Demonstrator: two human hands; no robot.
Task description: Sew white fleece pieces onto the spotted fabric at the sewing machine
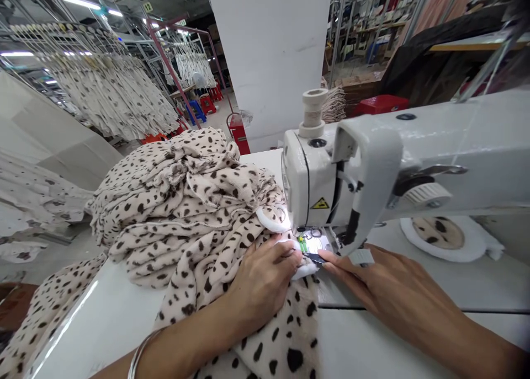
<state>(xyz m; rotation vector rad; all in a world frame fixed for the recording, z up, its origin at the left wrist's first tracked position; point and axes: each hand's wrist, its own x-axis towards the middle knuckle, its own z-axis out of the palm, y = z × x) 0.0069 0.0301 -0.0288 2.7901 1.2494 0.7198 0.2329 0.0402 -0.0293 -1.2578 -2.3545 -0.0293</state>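
A white sewing machine [351, 164] stands at the right, its lit needle area over the bed. Cream fabric with dark spots [194, 202] is heaped left of it and runs down to the front edge. My left hand [265, 274] is closed on the fabric's white edge, just in front of the presser foot. My right hand [368, 274] pinches a small dark metal tool [315, 257], whose tip touches the white edge; a pale grey piece lies by its fingers. Behind my right hand rests a round spotted piece with a white rim [447, 238].
The white table [103, 318] carries the heap. Behind it rises a white pillar [273, 53]. Spotted garments [111, 86] hang on racks at the left. Red and blue stools stand farther back. A red box [381, 104] is behind the machine.
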